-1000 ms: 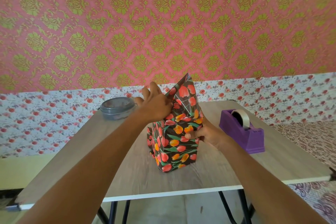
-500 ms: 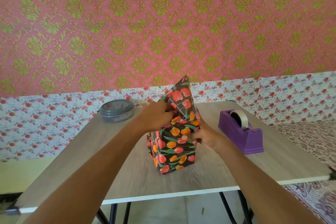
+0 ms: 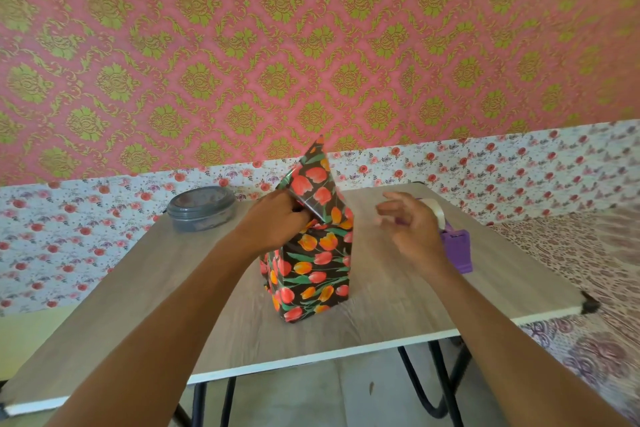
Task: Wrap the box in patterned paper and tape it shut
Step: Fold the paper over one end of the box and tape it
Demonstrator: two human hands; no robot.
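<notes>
The box stands upright in the middle of the wooden table, covered in black paper with red and orange tulips. A pointed paper flap sticks up from its top. My left hand presses on the top of the box and holds the folded paper at the flap's base. My right hand hovers open to the right of the box, fingers spread and blurred, between the box and the purple tape dispenser. It partly hides the dispenser and the tape roll.
A grey round lidded container sits at the table's back left. The table's front edge runs near me, with black legs below. Patterned walls stand close behind the table, and a patterned surface lies to the right.
My right hand has let go of the box's right side and moved right toward the tape dispenser. My left hand stays on the top fold.
</notes>
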